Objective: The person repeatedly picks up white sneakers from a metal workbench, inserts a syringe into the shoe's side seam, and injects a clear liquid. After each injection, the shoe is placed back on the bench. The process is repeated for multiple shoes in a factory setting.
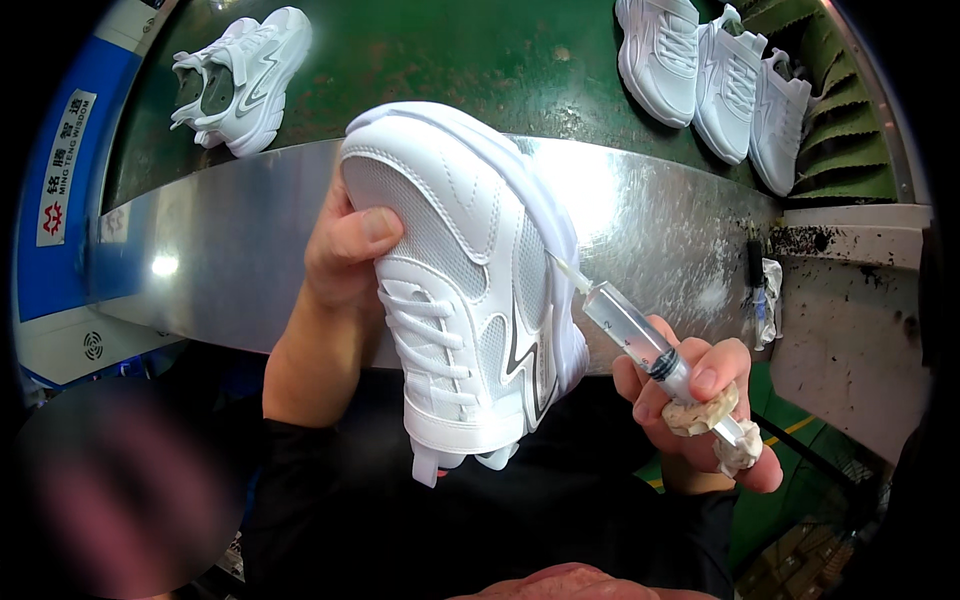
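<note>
A white sneaker (pixel 470 220) with mesh panels, laces and a dark zigzag line on its side is held up in front of me, toe pointing away. My left hand (pixel 345 250) grips it near the toe, thumb pressed on the upper and the other fingers hidden behind. In my right hand (pixel 700 390) is a clear plastic syringe (pixel 625 322) with clear contents. Its thin tip meets the shoe's side, where the upper joins the sole. Lumpy off-white material (pixel 700 410) wraps the flange and plunger end.
A metal ledge (pixel 220 250) borders a green conveyor belt (pixel 450 60). White sneakers stand on the belt at far left (pixel 250 80) and far right (pixel 735 85). Beside the right sneakers are green flaps (pixel 850 130). A blue panel (pixel 85 120) stands at left.
</note>
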Motion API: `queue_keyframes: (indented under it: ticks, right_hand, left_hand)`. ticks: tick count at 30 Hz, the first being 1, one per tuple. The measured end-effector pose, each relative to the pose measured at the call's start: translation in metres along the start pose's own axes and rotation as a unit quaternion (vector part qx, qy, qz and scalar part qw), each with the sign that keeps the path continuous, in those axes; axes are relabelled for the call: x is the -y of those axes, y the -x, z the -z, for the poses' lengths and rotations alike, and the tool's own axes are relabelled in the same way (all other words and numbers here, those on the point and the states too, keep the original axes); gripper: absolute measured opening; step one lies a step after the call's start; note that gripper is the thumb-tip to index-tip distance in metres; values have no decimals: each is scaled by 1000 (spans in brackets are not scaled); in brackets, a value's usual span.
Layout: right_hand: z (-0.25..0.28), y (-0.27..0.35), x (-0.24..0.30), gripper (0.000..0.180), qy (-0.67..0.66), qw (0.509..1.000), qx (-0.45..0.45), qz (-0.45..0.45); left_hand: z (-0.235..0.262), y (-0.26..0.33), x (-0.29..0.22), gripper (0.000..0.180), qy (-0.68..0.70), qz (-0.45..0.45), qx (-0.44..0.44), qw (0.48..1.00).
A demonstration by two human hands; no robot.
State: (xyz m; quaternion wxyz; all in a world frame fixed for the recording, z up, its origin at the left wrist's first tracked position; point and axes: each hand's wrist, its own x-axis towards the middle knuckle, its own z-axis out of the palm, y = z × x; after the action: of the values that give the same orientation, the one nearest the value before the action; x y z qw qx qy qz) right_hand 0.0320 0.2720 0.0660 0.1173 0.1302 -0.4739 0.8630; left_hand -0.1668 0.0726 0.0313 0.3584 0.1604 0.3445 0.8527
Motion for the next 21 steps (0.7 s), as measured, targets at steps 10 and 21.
queue_keyframes:
  ticks: [10,21]
  right_hand:
    - [8,22,-8,85,19,1000,-2,-11]
    - [11,45,-11,74,11,997,-15,-77]
  left_hand:
    - [10,-5,0,48,29,12,26,999]
    - [18,-10,3,49,73,42,2,996]
